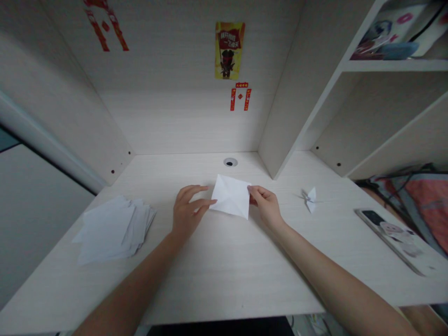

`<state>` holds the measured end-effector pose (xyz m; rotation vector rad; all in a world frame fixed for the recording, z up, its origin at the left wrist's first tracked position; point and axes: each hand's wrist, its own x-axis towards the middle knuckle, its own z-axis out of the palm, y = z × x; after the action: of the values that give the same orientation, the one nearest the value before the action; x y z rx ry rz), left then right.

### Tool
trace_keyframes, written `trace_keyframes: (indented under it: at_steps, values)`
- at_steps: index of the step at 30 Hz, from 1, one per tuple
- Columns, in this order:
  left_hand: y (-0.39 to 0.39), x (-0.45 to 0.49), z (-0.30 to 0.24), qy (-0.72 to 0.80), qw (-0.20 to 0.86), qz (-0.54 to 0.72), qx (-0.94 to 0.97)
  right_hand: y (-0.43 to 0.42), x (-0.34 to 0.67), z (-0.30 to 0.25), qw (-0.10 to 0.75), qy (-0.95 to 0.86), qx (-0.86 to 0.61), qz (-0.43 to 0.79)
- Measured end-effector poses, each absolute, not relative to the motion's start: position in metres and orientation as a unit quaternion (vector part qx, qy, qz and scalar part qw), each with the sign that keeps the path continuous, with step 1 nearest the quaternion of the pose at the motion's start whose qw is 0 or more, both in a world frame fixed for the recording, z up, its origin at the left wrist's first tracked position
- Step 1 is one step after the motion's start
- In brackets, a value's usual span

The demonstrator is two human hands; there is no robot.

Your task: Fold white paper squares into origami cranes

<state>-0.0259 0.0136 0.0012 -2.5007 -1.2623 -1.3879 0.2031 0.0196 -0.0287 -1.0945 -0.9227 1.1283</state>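
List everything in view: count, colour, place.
folded paper: 1, white, desk centre, between the hands
paper stack: 1 loose pile, white, desk left
paper crane: 1, white, desk, right of the hands
phone: 1, pale printed case, desk far right
cable hole: 1, grey, desk rear centre
poster: 1, yellow and red, back wall
small stickers: 1 set, red, below the poster
large sticker: 1, red, back wall upper left
fabric: 1 heap, red and grey, far right
desk: 1, pale wood grain
shelf: 1, pale, upper right, holds blurred items
left hand: 1, fingers open, touching the paper's left corner
right hand: 1, pinching the paper's right edge
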Motion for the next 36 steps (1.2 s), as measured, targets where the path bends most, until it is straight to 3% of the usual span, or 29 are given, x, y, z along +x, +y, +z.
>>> trace_keyframes:
  at_steps: [7, 19, 29, 36]
  values:
    - [0.0127, -0.0206, 0.0007, -0.431, -0.149, -0.391, -0.799, 0.0178, 0.2005, -0.0281, 0.593, -0.399, -0.467, 0.519]
    - [0.0075, -0.0166, -0.0021, -0.418, -0.129, -0.356, -0.825, 0.0146, 0.1969, -0.0276, 0.600, -0.404, -0.467, 0.509]
    - [0.0073, -0.0192, 0.0017, -0.379, -0.238, -0.335, -0.829, 0.0167, 0.1974, -0.0307, 0.600, -0.402, -0.465, 0.512]
    - [0.0057, -0.0195, 0.0037, -0.441, -0.295, -0.360, -0.768, 0.0161, 0.1981, -0.0266, 0.594, -0.381, -0.464, 0.536]
